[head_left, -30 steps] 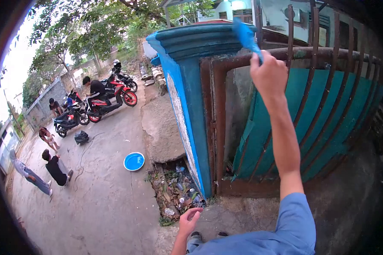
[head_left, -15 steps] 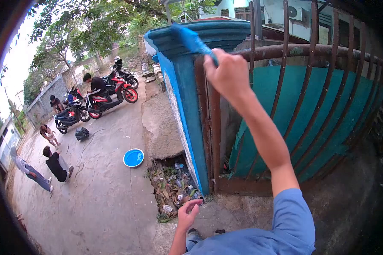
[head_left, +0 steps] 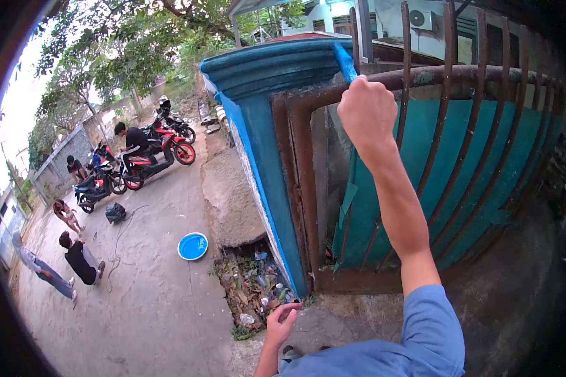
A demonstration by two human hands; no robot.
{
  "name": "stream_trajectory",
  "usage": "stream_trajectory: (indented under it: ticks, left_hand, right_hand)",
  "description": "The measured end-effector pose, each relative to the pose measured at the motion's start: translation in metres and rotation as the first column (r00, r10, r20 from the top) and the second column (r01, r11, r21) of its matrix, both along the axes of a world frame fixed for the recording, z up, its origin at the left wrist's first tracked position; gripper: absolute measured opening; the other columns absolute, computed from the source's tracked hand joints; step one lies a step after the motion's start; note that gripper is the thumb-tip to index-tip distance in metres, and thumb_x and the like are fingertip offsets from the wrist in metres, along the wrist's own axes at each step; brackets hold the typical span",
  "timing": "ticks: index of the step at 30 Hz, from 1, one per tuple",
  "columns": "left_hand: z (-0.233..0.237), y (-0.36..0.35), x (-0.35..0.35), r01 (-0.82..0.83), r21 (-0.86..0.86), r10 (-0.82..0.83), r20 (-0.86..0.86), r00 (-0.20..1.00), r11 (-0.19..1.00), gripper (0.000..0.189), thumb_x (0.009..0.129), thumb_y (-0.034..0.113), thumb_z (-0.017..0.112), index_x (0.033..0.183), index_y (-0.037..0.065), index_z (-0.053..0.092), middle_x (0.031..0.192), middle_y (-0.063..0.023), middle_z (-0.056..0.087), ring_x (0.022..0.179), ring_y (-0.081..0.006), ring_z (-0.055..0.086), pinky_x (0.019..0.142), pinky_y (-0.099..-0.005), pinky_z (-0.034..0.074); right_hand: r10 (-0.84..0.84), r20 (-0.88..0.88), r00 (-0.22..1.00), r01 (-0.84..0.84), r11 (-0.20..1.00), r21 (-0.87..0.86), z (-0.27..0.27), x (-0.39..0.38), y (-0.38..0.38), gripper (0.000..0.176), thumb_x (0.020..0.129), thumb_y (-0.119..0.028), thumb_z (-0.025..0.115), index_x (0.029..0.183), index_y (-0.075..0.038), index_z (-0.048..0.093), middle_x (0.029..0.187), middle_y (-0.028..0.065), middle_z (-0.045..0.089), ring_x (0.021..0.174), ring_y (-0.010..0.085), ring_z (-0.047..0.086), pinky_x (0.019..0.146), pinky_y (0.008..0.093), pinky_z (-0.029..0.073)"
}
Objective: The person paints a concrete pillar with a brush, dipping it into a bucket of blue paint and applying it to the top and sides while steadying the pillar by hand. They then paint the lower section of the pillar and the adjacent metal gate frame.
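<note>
My right hand is raised and wrapped around the handle of a blue paintbrush. The brush's head meets the right end of the moulded top of a blue gate pillar. Low in front of my body, my left hand hangs with loosely curled fingers, thumb apart, holding nothing. It is above the edge of a litter-filled ditch. On the pavement to the left sits a white-rimmed basin with blue liquid, probably paint, inside.
A rusty brown gate with green sheeting adjoins the pillar on the right. Several motorbikes stand up the lane, with people around them. A black bag and a cable lie on the concrete.
My right hand has carried the paintbrush rightward along the pillar's top, from its left part to the right end. The view has shifted slightly; my left hand remains low.
</note>
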State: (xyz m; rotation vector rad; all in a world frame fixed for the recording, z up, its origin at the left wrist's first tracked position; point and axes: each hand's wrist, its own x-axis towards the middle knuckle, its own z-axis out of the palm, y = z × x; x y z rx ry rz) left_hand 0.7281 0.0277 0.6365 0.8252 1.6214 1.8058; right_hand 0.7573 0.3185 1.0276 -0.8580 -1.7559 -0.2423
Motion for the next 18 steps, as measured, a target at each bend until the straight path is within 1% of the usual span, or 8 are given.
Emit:
stream_trajectory:
  ticks: [5,8,10,13,14,16,17,18]
  left_hand:
    - [0.005,-0.002,-0.014,0.034,-0.049,-0.033,0.023,0.999,0.998,0.026,0.092,0.017,0.055,0.109,-0.002,0.060,0.108,-0.0114,0.065,0.101,-0.0169,0.060,0.089,-0.0295,0.046]
    - [0.002,-0.005,-0.035,0.046,-0.027,-0.046,-0.005,0.999,0.999,0.026,0.092,0.017,0.055,0.109,-0.002,0.061,0.106,-0.0104,0.065,0.099,-0.0153,0.061,0.087,-0.0288,0.047]
    - [0.001,-0.010,-0.047,0.054,-0.088,-0.054,0.004,0.999,0.995,0.027,0.092,0.017,0.056,0.110,-0.002,0.060,0.105,-0.0098,0.066,0.097,-0.0152,0.061,0.087,-0.0287,0.047]
    - [0.004,-0.013,-0.063,0.032,-0.054,-0.032,-0.011,0.999,0.998,0.026,0.091,0.017,0.057,0.109,-0.002,0.060,0.106,-0.0091,0.065,0.097,-0.0150,0.061,0.087,-0.0285,0.047]
    - [0.004,-0.013,-0.067,0.027,-0.022,-0.027,-0.004,1.000,0.999,0.025,0.091,0.015,0.058,0.109,-0.002,0.060,0.107,-0.0089,0.065,0.097,-0.0147,0.061,0.088,-0.0281,0.047]
    - [0.006,-0.012,-0.070,0.020,0.016,-0.020,0.007,1.000,1.000,0.025,0.090,0.015,0.058,0.110,-0.001,0.060,0.107,-0.0087,0.065,0.098,-0.0144,0.061,0.088,-0.0283,0.047]
    - [0.009,-0.011,-0.069,0.010,-0.006,-0.010,-0.008,1.000,1.000,0.025,0.090,0.015,0.058,0.109,-0.001,0.060,0.107,-0.0087,0.065,0.098,-0.0143,0.061,0.088,-0.0284,0.047]
    - [0.010,-0.011,-0.068,-0.003,-0.029,0.002,-0.023,1.000,1.000,0.025,0.090,0.015,0.058,0.109,-0.001,0.060,0.107,-0.0088,0.065,0.099,-0.0142,0.061,0.088,-0.0284,0.046]
  right_hand:
    - [0.059,-0.008,0.998,-0.059,0.998,0.008,-0.002,-0.022,0.007,0.012,0.078,-0.007,0.055,0.078,0.004,0.059,0.072,0.0219,0.065,0.070,0.0375,0.067,0.061,0.0424,0.055]
    - [0.130,-0.015,0.991,-0.129,0.990,0.050,-0.014,-0.042,-0.014,0.012,0.078,-0.008,0.054,0.077,0.003,0.058,0.070,0.0222,0.064,0.068,0.0377,0.066,0.059,0.0434,0.055]
    - [0.163,0.007,0.987,-0.163,0.984,0.070,-0.019,-0.052,-0.032,0.011,0.079,-0.008,0.054,0.077,0.002,0.057,0.067,0.0215,0.063,0.064,0.0374,0.066,0.057,0.0440,0.054]
    - [0.316,0.020,0.948,-0.315,0.936,0.154,-0.027,-0.060,-0.060,0.011,0.082,-0.010,0.054,0.077,0.000,0.055,0.062,0.0198,0.061,0.059,0.0368,0.064,0.053,0.0437,0.053]
    - [0.322,0.021,0.946,-0.322,0.933,0.160,-0.028,-0.058,-0.069,0.011,0.082,-0.010,0.054,0.077,0.000,0.055,0.062,0.0198,0.061,0.059,0.0368,0.064,0.053,0.0437,0.053]
    - [0.510,0.049,0.859,-0.509,0.837,0.202,-0.029,-0.051,-0.082,0.013,0.083,-0.012,0.055,0.079,-0.001,0.055,0.061,0.0191,0.061,0.058,0.0358,0.063,0.053,0.0440,0.052]
    - [0.591,0.058,0.805,-0.589,0.784,0.194,-0.030,-0.051,-0.085,0.015,0.083,-0.015,0.056,0.079,-0.001,0.056,0.060,0.0183,0.060,0.057,0.0356,0.062,0.053,0.0447,0.051]
    - [0.594,0.065,0.802,-0.595,0.780,0.193,-0.030,-0.052,-0.085,0.015,0.083,-0.015,0.056,0.079,-0.001,0.056,0.060,0.0183,0.060,0.057,0.0356,0.062,0.053,0.0447,0.051]
